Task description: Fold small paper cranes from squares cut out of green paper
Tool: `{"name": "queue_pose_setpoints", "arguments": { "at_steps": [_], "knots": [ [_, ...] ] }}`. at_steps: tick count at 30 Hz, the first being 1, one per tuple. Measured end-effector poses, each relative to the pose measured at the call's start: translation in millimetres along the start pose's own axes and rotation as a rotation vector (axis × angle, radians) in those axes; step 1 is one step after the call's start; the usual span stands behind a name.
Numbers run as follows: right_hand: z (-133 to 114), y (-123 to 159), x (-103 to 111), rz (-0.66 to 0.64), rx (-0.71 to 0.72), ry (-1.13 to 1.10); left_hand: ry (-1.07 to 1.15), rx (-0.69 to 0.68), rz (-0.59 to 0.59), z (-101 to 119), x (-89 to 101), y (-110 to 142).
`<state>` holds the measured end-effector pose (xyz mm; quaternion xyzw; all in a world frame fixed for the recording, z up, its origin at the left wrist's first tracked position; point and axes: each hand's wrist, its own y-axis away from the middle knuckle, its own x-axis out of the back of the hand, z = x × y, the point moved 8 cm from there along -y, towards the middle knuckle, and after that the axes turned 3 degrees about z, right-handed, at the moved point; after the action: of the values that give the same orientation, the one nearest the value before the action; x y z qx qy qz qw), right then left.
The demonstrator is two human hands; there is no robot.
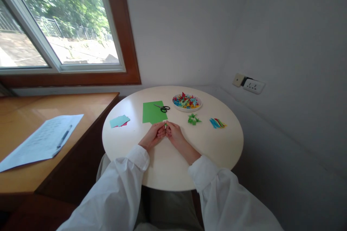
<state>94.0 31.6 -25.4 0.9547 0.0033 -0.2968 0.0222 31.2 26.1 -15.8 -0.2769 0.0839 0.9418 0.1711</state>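
My left hand point(156, 134) and my right hand point(174, 132) meet over the middle of the round white table point(173, 169). Both are closed, with their fingertips pinching a small piece of green paper point(165, 125) between them. Its folded shape is mostly hidden by the fingers. Just beyond my hands lies a green paper sheet point(151, 112), with black-handled scissors point(163, 109) resting across its right edge. Several small folded green paper pieces point(193, 119) sit to the right of my right hand.
A white dish point(187, 109) at the back holds many colourful folded paper pieces. Coloured paper strips point(217, 123) lie at the right, light blue and pink paper point(119, 121) at the left. A wooden desk point(92, 103) with a written sheet point(43, 140) and pen point(64, 136) adjoins the table.
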Motion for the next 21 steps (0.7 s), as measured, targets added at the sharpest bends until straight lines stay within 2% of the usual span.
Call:
{"name": "queue_pose_setpoints", "arguments": {
  "at_steps": [12, 21],
  "knots": [
    [-0.9, -5.4, 5.2, 0.037, 0.01, -0.013, 0.125, 0.072, 0.034, -4.0, 4.7, -6.5],
    [-15.4, -0.6, 7.5, 0.067, 0.118, 0.107, 0.183, 0.043, 0.035, -2.7, 5.6, -16.2]
  ]
}}
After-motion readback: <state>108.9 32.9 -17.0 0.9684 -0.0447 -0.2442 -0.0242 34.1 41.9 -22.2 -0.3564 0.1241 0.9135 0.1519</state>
